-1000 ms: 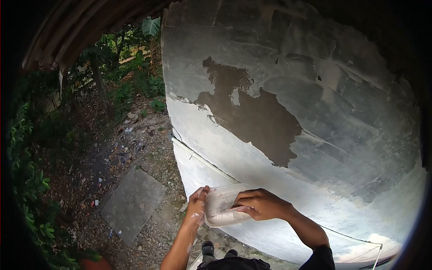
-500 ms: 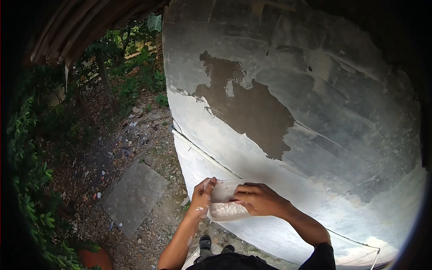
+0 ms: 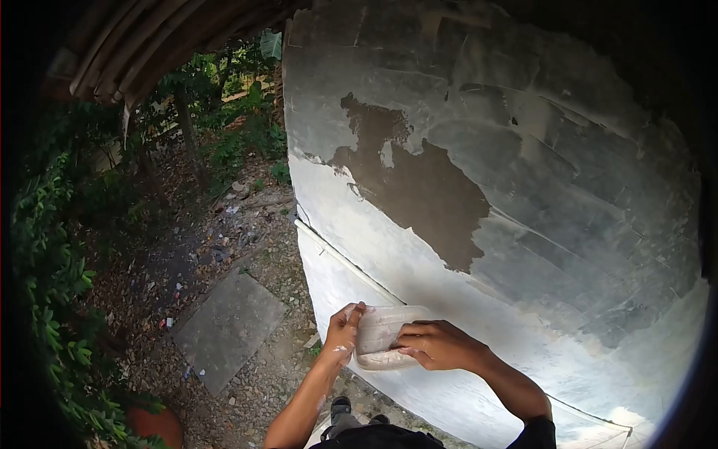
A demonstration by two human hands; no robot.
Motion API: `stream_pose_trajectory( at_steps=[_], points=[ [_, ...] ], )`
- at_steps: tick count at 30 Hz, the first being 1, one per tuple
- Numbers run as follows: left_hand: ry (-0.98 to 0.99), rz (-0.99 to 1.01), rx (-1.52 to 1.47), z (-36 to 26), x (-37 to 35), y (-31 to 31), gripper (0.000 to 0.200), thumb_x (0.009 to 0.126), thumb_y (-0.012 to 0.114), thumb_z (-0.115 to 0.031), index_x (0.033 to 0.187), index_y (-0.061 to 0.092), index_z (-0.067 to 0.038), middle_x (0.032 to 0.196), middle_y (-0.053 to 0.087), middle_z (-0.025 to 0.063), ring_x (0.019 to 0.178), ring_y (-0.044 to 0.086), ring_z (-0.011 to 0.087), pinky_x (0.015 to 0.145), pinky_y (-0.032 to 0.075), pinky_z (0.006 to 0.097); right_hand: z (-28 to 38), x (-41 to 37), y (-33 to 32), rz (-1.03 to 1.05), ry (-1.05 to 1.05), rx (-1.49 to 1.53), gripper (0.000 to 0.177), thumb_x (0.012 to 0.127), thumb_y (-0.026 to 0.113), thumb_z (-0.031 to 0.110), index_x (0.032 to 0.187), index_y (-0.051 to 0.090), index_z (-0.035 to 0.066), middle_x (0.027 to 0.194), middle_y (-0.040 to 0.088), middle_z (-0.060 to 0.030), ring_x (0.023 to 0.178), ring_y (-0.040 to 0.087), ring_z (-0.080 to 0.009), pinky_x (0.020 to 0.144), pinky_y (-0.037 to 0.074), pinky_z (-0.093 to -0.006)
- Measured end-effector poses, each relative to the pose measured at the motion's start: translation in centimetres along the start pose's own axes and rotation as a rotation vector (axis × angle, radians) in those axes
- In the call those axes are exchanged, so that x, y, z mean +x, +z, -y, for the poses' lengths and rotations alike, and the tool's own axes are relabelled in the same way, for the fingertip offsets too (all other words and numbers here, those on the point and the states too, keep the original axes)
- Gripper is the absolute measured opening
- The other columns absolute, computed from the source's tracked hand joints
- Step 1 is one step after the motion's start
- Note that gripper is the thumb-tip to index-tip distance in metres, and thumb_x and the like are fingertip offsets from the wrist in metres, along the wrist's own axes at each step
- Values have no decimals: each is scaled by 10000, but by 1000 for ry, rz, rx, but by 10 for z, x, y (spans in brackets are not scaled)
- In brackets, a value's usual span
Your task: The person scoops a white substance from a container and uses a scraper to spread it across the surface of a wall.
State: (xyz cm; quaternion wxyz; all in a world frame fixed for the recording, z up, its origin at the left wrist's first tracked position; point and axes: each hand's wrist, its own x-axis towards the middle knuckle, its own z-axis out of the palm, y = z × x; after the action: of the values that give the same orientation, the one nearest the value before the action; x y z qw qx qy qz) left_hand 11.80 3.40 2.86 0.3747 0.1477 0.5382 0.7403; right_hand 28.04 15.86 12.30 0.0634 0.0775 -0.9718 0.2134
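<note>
My left hand [image 3: 342,334] is closed on the left rim of a shallow whitish container [image 3: 379,323] with rounded corners, its thumb at the upper edge. White smears mark the fingers and wrist. My right hand [image 3: 440,345] reaches into the container from the right, with its fingers curled together. Whatever those fingers hold, if anything, is hidden. Pale paste-like residue coats the inside of the container. Both hands are in front of the lower, white part of a wall [image 3: 359,232].
The wall's upper part is grey, with a dark brown-grey patch [image 3: 426,194]. A white pipe [image 3: 348,263] runs along the wall. To the left lie a concrete slab [image 3: 230,329], stony ground and green plants [image 3: 56,299]. Roof sheets [image 3: 149,37] overhang at upper left.
The container has tipped, so more of its inner face and less of its lower side shows. My right hand has shifted slightly down and right; the whole view has moved a little.
</note>
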Motion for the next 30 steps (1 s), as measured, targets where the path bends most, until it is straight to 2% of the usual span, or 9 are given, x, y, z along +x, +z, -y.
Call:
stream_pose_trajectory(
  at_steps=[3, 7, 9, 11, 15, 17, 25, 28, 30],
  points=[
    [-35, 19, -37, 3, 3, -4, 318, 968, 532, -272, 1058, 623, 20, 948, 655, 88, 816, 609, 152, 706, 526, 303, -4, 4, -20, -7, 21, 16, 195, 845, 618, 82, 1026, 650, 17, 957, 626, -89, 814, 619, -277, 724, 508, -376],
    [11, 17, 40, 9, 6, -6, 310, 963, 548, -278, 1016, 638, 14, 911, 656, 78, 787, 591, 128, 698, 508, 293, -9, 11, -26, -69, 150, 203, 199, 866, 594, 112, 1040, 631, 23, 937, 606, -105, 838, 618, -286, 728, 499, -399],
    [19, 20, 1, 6, 4, -5, 305, 962, 549, -278, 999, 643, 10, 893, 655, 73, 778, 587, 121, 695, 500, 283, -8, 15, -18, 78, 62, 33, 201, 863, 592, 122, 1037, 632, 29, 935, 609, -92, 845, 622, -280, 733, 505, -412],
    [-22, 45, -15, 8, 5, -7, 260, 969, 536, -202, 1072, 612, 23, 958, 639, 67, 852, 562, 132, 777, 488, 287, -12, 16, -8, 90, 53, -17, 202, 862, 590, 144, 1041, 640, 66, 945, 612, -75, 852, 625, -276, 744, 511, -413],
    [-35, 8, -28, 13, 1, -9, 262, 968, 537, -204, 1068, 612, 26, 966, 633, 66, 862, 561, 134, 779, 484, 285, -5, 21, -3, 220, 184, -115, 178, 857, 614, 170, 1015, 667, 107, 965, 630, -62, 869, 626, -274, 781, 495, -396],
    [-40, -22, -35, 3, -6, -5, 255, 967, 538, -199, 1062, 614, 25, 976, 631, 67, 873, 558, 137, 798, 476, 287, -15, 23, -1, 197, 26, -87, 190, 874, 608, 194, 1026, 662, 94, 969, 635, -64, 871, 626, -272, 779, 495, -387],
    [44, -133, -114, -13, 23, -31, 259, 967, 530, -221, 1044, 621, 9, 974, 637, 76, 884, 575, 150, 805, 480, 297, -2, 101, -121, 154, -29, -18, 186, 858, 609, 115, 1033, 636, 59, 971, 613, -106, 905, 602, -286, 791, 464, -390],
    [60, -166, -162, -25, 36, -48, 269, 959, 533, -242, 1032, 616, 4, 979, 636, 92, 881, 596, 173, 786, 500, 313, 1, 150, -151, 117, -76, -169, 148, 865, 589, 64, 1002, 637, 35, 981, 619, -102, 896, 616, -272, 749, 489, -373],
    [160, -212, -206, -8, 64, -70, 251, 950, 540, -243, 1001, 620, -11, 970, 639, 94, 864, 599, 174, 774, 504, 324, 10, 190, -168, 94, -36, -501, 137, 829, 608, 52, 961, 643, 45, 976, 623, -84, 905, 622, -262, 750, 489, -382]
  ],
)
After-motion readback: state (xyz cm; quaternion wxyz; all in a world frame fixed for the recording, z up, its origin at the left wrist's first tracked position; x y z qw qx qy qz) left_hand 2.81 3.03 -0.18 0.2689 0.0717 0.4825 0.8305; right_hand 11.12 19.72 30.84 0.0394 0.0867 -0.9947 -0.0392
